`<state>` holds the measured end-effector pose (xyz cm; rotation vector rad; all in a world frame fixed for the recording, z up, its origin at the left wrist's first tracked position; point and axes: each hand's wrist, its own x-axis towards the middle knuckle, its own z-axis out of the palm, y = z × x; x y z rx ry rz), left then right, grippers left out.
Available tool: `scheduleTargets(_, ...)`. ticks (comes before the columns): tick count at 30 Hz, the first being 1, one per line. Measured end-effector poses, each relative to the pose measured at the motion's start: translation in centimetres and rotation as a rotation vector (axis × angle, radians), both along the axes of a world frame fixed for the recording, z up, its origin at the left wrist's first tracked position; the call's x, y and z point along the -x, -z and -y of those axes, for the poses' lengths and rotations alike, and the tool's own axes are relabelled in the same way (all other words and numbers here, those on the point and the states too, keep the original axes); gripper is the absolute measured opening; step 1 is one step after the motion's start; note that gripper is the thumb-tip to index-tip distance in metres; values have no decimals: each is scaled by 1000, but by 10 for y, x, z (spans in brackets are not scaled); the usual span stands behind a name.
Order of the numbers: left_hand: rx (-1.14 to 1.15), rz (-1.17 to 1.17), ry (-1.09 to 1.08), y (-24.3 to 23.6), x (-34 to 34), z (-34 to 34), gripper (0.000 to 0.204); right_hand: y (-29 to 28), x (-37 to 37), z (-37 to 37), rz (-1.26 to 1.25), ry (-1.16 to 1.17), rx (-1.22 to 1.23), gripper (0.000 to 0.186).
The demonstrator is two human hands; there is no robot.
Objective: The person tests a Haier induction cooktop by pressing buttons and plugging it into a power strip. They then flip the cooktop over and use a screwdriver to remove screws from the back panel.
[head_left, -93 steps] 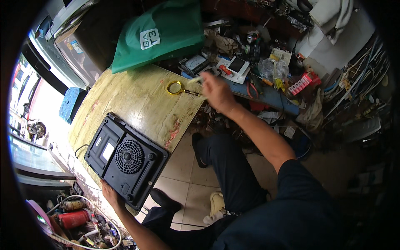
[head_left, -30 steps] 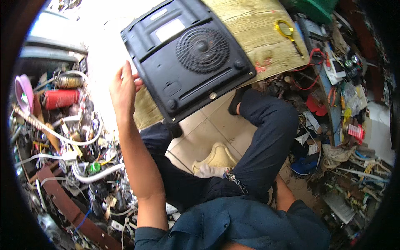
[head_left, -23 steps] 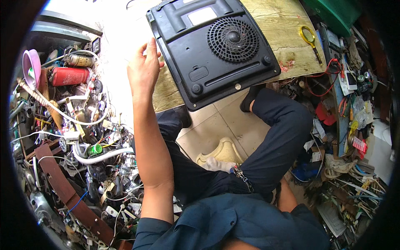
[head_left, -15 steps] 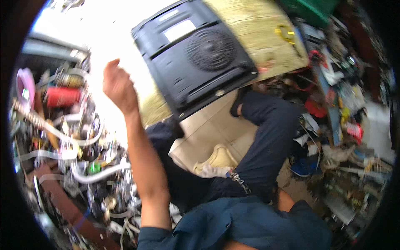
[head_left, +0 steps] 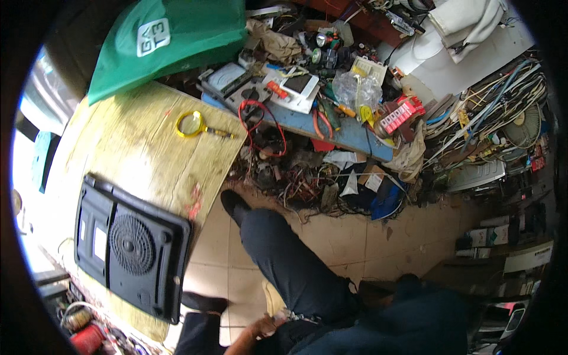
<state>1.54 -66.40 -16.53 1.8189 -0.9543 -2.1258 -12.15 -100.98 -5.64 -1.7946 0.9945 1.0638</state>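
My left hand (head_left: 264, 325) is low by my lap, fingers curled near a metal keychain (head_left: 296, 315) at my waist; what it holds, if anything, I cannot make out. My right hand is hidden from view. On the pale wooden table (head_left: 148, 154) at left lies a black appliance (head_left: 133, 248), bottom side up, with a round fan grille. Beyond it rests a yellow magnifying glass (head_left: 192, 123). A pale yellow object (head_left: 272, 293) is partly hidden beside my leg.
A green bag (head_left: 177, 41) lies at the table's back. A blue board (head_left: 361, 142) holds pliers (head_left: 322, 118), red leads (head_left: 266, 148), devices and bags. Piles of cables (head_left: 479, 130) crowd the right; clutter with a red cylinder (head_left: 86, 337) sits lower left. Tiled floor (head_left: 402, 236) surrounds my legs.
My left hand has left the appliance's side and come down to my lap. The view has swung rightward, showing more of the cluttered board and cables. The appliance stays on the table.
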Motion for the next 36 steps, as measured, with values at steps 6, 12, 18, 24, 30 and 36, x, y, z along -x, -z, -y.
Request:
scheduleTargets(6, -43, -280, -166, 88, 85, 11, 72, -5, -20, 9, -67, 82, 41, 22)
scheduleTargets(12, 89, -394, -401, 6, 34, 46, 103, -11, -23, 34, -55, 72, 88, 21)
scheduleTargets(18, 383, -372, -100, 47, 9, 62, 99, 20, -17, 81, -79, -116, 59, 21)
scheduleTargets(24, 523, -33, -52, 16, -17, 29, 75, -4, -111, 194, 118, -595, 229, 18)
scheduleTargets(30, 436, 749, -170, 42, -12, -39, 35, -244, -257, 341, 1081, 85, 703, 19)
scheduleTargets(36, 226, 662, -410, 34, -31, -30, 32, -317, -327, 578, 1016, 122, 1402, 14)
